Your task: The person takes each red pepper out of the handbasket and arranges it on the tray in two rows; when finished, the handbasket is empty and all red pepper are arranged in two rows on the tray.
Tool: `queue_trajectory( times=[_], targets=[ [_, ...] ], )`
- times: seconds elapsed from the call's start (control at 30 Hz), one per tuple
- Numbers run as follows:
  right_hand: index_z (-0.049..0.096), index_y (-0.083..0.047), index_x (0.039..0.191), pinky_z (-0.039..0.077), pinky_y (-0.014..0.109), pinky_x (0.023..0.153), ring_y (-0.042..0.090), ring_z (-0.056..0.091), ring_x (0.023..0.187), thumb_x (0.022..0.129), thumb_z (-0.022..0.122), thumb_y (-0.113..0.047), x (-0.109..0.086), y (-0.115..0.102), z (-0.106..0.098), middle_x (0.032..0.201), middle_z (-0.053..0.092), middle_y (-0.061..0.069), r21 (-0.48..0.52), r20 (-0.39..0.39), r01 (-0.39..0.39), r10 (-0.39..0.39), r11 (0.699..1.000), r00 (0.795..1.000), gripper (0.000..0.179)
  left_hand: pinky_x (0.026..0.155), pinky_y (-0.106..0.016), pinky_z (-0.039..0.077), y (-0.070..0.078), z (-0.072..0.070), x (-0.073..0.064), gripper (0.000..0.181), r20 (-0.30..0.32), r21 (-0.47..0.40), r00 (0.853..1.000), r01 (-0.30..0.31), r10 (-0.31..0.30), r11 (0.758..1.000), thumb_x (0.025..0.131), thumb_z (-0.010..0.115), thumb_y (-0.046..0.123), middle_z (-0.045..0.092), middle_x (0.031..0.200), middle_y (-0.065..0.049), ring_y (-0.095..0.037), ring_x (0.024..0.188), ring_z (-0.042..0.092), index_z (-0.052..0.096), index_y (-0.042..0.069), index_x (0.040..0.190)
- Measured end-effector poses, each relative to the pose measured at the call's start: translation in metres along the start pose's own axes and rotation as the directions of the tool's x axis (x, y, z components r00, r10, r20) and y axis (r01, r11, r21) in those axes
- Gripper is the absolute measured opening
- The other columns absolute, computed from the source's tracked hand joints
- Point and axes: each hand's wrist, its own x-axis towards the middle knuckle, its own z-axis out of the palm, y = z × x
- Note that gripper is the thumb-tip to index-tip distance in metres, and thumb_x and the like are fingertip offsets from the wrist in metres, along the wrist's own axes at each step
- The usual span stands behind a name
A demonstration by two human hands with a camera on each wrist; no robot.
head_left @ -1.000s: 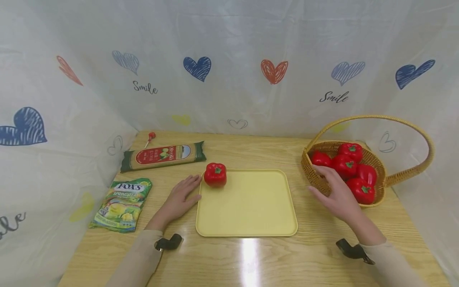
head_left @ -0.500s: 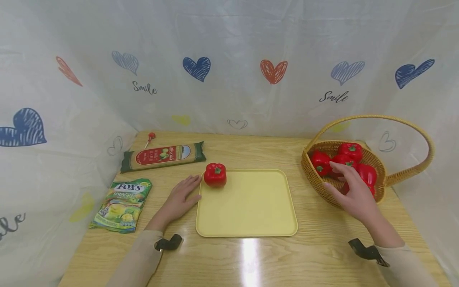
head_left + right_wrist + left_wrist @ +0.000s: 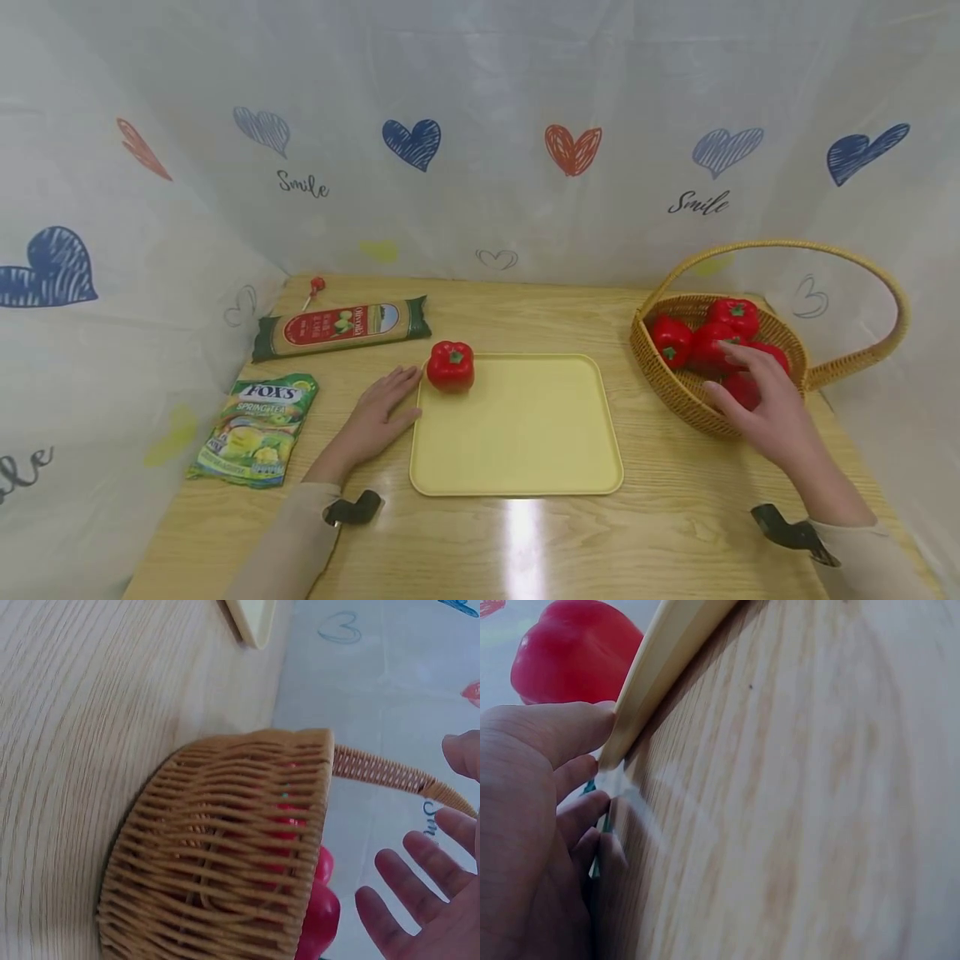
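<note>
On the yellow tray (image 3: 525, 429), in its far left corner, stands a red bell pepper (image 3: 450, 367). My left hand (image 3: 378, 417) lies at the tray's left edge; the left wrist view has the thumb touching the rim (image 3: 634, 697), with the other fingers beside it. At the right, a wicker basket (image 3: 671, 392) with a tall handle holds several more red bell peppers (image 3: 671, 342). Above the basket's near side hovers my right hand (image 3: 776, 412), its fingers spread. In the right wrist view its fingertips are apart from the peppers (image 3: 321, 922). Parts of some peppers are hidden behind this hand.
A green candy bag (image 3: 255, 429) lies left of my left hand. Behind it are a long pasta packet (image 3: 341, 327) and a red lollipop (image 3: 317, 285). A white curtain (image 3: 480, 200) with printed hearts hangs along the table's far edge.
My right hand has moved rightward over the basket from its left side. The leftmost pepper in the basket has rolled so its green stem faces forward. The left hand has stayed put.
</note>
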Motion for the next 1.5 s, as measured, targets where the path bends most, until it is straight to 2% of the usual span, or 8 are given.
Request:
queue_trajectory(
  times=[0.13,0.17,0.33,0.4,0.5,0.6,0.83,1.5],
  targets=[
    [0.05,-0.006,0.148,0.02,0.006,0.104,0.041,0.046,0.123,0.092,0.075,-0.012,-0.002,0.005,-0.004,0.138,0.052,0.023,-0.034,-0.014,-0.008,0.007,0.999,1.0,0.062,0.125,-0.053,0.01,0.0,0.0,-0.001,0.063,0.0,0.002,1.0,-0.002,0.002,1.0,0.103,0.06,0.033,0.032,0.165,-0.01,-0.033,0.154,0.019,0.038,0.01,0.158],
    [0.051,-0.006,0.148,0.027,0.013,0.107,0.042,0.046,0.123,0.092,0.075,-0.012,-0.002,0.006,-0.004,0.139,0.051,0.024,-0.043,-0.016,-0.008,0.007,0.999,1.0,0.061,0.125,-0.053,0.01,0.0,0.0,-0.001,0.063,0.0,0.004,1.0,-0.001,0.001,1.0,0.103,0.06,0.033,0.032,0.165,-0.01,-0.033,0.154,0.019,0.038,0.01,0.158],
    [0.053,-0.004,0.145,0.032,0.015,0.097,0.046,0.046,0.121,0.091,0.076,-0.011,-0.005,0.012,-0.007,0.139,0.05,0.026,-0.063,-0.021,-0.015,0.014,0.998,1.0,0.059,0.125,-0.053,0.01,0.0,0.0,0.0,0.063,0.002,0.009,1.0,0.001,-0.001,1.0,0.103,0.06,0.033,0.032,0.164,-0.01,-0.033,0.154,0.02,0.038,0.01,0.158],
    [0.053,-0.003,0.144,0.037,0.023,0.102,0.048,0.047,0.121,0.092,0.075,-0.013,-0.006,0.016,-0.009,0.14,0.05,0.027,-0.079,-0.019,-0.025,0.024,0.997,1.0,0.058,0.125,-0.053,0.01,0.001,0.0,0.0,0.063,0.004,0.008,1.0,0.004,-0.004,1.0,0.103,0.06,0.033,0.032,0.165,-0.01,-0.033,0.154,0.019,0.038,0.01,0.158],
    [0.053,-0.001,0.144,0.045,0.055,0.102,0.052,0.046,0.119,0.093,0.074,-0.015,-0.008,0.023,-0.01,0.139,0.048,0.031,-0.097,-0.012,-0.048,0.047,0.994,0.999,0.057,0.125,-0.053,0.01,0.001,-0.001,0.0,0.063,0.004,0.007,1.0,0.007,-0.007,1.0,0.103,0.06,0.033,0.032,0.165,-0.01,-0.033,0.154,0.02,0.038,0.01,0.158],
    [0.052,0.003,0.142,0.037,0.077,0.091,0.055,0.043,0.118,0.094,0.073,-0.017,-0.009,0.03,-0.012,0.138,0.046,0.034,-0.101,-0.004,-0.07,0.07,0.992,0.998,0.056,0.125,-0.053,0.01,0.001,-0.001,0.0,0.063,0.003,0.01,1.0,0.006,-0.006,1.0,0.103,0.06,0.033,0.032,0.164,-0.01,-0.033,0.154,0.02,0.038,0.01,0.158],
    [0.051,0.005,0.14,0.03,0.08,0.099,0.059,0.038,0.125,0.096,0.072,-0.019,-0.015,0.04,-0.014,0.139,0.045,0.037,-0.114,0.015,-0.117,0.12,0.987,0.993,0.054,0.125,-0.053,0.011,0.002,-0.001,0.0,0.063,0.002,0.009,1.0,0.007,-0.007,1.0,0.103,0.06,0.033,0.032,0.164,-0.01,-0.034,0.154,0.02,0.038,0.01,0.158],
    [0.053,0.002,0.138,0.034,0.082,0.09,0.063,0.038,0.122,0.094,0.075,-0.026,-0.018,0.049,-0.014,0.139,0.043,0.04,-0.182,0.1,-0.148,0.168,0.972,0.981,0.056,0.125,-0.053,0.01,0.004,-0.001,0.0,0.063,0.001,0.011,1.0,0.004,-0.004,1.0,0.103,0.06,0.031,0.033,0.164,-0.011,-0.034,0.154,0.02,0.038,0.009,0.157]
  ],
)
